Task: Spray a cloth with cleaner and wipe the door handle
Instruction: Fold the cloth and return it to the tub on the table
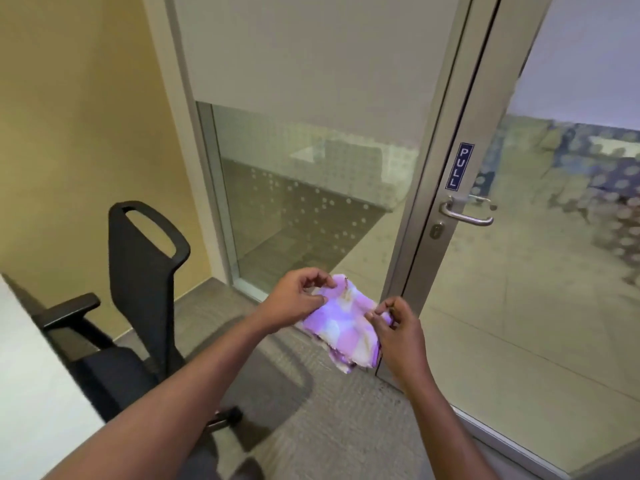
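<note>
A purple, white and cream patterned cloth (341,325) is stretched between both hands in front of me, above the carpet. My left hand (298,299) pinches its upper left edge. My right hand (398,327) pinches its right edge. The silver lever door handle (465,214) sits on the metal frame of the glass door, up and to the right of the cloth, below a blue PULL sticker (459,167). A keyhole (436,231) lies just under the handle. No spray bottle is in view.
A black office chair (138,289) stands at the left, its back near my left forearm. A white desk edge (31,375) fills the lower left corner. A fixed glass panel (304,188) with frosted dots stands left of the door.
</note>
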Available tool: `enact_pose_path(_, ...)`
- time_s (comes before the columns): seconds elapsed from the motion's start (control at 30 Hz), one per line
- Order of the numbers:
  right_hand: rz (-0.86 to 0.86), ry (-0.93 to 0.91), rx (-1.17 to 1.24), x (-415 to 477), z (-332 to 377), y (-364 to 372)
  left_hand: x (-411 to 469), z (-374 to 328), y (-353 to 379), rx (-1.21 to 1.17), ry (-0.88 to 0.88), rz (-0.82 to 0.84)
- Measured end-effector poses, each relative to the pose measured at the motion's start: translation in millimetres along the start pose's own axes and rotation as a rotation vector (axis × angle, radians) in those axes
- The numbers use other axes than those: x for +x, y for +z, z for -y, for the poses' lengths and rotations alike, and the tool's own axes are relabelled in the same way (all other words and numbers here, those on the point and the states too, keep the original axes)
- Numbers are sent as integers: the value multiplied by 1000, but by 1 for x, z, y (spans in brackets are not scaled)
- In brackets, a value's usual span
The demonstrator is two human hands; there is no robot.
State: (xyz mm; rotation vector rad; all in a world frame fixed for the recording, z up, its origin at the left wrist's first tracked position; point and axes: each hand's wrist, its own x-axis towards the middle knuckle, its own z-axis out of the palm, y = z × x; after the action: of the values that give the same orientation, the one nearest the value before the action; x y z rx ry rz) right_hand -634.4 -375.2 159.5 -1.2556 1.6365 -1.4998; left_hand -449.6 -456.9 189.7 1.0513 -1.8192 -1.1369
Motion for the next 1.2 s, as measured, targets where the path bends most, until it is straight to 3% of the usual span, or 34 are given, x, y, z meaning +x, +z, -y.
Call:
enact_pose_path(0.27,248,134,115,-66,-13,9,-83,-4,-12,201,-233,-43)
enact_pose_path(0.5,588,205,102,-145,-20,21,-180,3,-25,281,-486,20)
enact_pose_path(0.83,859,107,-151,-242,-24,90,-293,26,-62,464,-721,-60)
enact_pose_path(1.2,1197,-13,-343,-337,-3,201,-445,76,-145,398,-887,-263)
